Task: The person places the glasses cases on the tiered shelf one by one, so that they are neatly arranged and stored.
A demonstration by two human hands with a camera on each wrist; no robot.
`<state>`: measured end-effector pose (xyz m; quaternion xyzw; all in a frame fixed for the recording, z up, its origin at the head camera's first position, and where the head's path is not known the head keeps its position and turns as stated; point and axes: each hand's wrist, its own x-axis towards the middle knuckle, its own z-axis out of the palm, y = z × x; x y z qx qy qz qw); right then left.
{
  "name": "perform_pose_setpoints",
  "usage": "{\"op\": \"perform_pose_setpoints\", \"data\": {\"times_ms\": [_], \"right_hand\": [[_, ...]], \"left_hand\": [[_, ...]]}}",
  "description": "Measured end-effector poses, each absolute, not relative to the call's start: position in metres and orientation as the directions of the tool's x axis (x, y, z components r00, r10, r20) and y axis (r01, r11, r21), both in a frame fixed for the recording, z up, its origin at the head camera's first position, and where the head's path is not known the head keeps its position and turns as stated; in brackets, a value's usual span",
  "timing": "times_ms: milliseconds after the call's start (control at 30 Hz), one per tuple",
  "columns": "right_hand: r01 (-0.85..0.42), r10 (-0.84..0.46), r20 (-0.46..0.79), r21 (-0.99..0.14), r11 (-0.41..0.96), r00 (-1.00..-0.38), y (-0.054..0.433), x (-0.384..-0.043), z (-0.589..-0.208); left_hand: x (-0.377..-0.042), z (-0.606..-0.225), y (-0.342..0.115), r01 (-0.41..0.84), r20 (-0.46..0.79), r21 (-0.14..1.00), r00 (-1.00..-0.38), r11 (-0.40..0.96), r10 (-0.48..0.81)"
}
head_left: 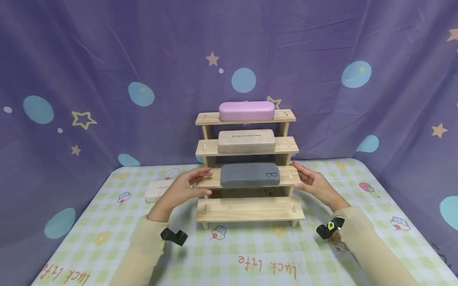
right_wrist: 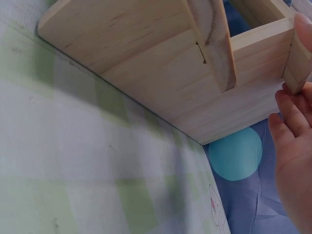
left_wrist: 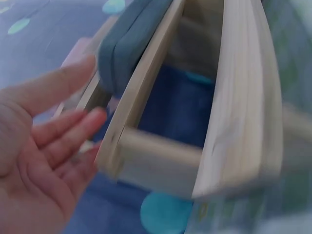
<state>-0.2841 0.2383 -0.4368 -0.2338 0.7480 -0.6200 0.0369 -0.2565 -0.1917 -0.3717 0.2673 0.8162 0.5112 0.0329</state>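
A four-tier wooden display stand (head_left: 250,212) stands on the table. Its top shelf bears a pink glasses case (head_left: 247,111), the one below a beige glasses case (head_left: 247,142), the third a grey-blue glasses case (head_left: 249,175) with a small glasses print. My left hand (head_left: 184,188) is at the third shelf's left end, thumb and fingers spread apart; its fingertips (left_wrist: 92,119) come right up to the board's end. At the same shelf's right end, my right hand (head_left: 316,186) grips the board's corners between thumb and fingers (right_wrist: 292,114).
Another light glasses case (head_left: 157,190) lies on the table left of the stand, partly behind my left hand. A checked cloth (head_left: 200,262) covers the table. Close behind the stand hangs a purple curtain (head_left: 293,59) with stars and blue spots.
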Motion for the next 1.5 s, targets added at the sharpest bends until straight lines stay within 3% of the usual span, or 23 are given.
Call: {"op": "perform_pose_setpoints", "data": {"times_ms": [267, 433, 967, 1300, 1500], "right_hand": [[-0.307, -0.394, 0.236, -0.943, 0.128, -0.888, 0.238, -0.284, -0.439], [-0.309, -0.400, 0.238, -0.943, 0.122, -0.885, 0.238, -0.285, -0.439], [-0.319, -0.407, 0.244, -0.939, 0.128, -0.880, 0.237, -0.286, -0.435], [-0.319, -0.408, 0.252, -0.942, 0.104, -0.877, 0.236, -0.287, -0.435], [-0.328, -0.409, 0.261, -0.939, 0.102, -0.874, 0.237, -0.287, -0.438]], "left_hand": [[-0.254, -0.368, -0.245, 0.485, 0.285, 0.811, -0.817, 0.328, 0.502], [-0.259, -0.373, -0.276, 0.478, 0.302, 0.798, -0.845, 0.368, 0.442], [-0.279, -0.412, -0.344, 0.250, 0.179, 0.768, -0.968, 0.590, 0.177], [-0.290, -0.433, -0.363, 0.071, 0.001, 0.868, -0.990, 0.491, 0.142], [-0.296, -0.438, -0.364, 0.034, -0.041, 0.884, -0.988, 0.467, 0.150]]}}
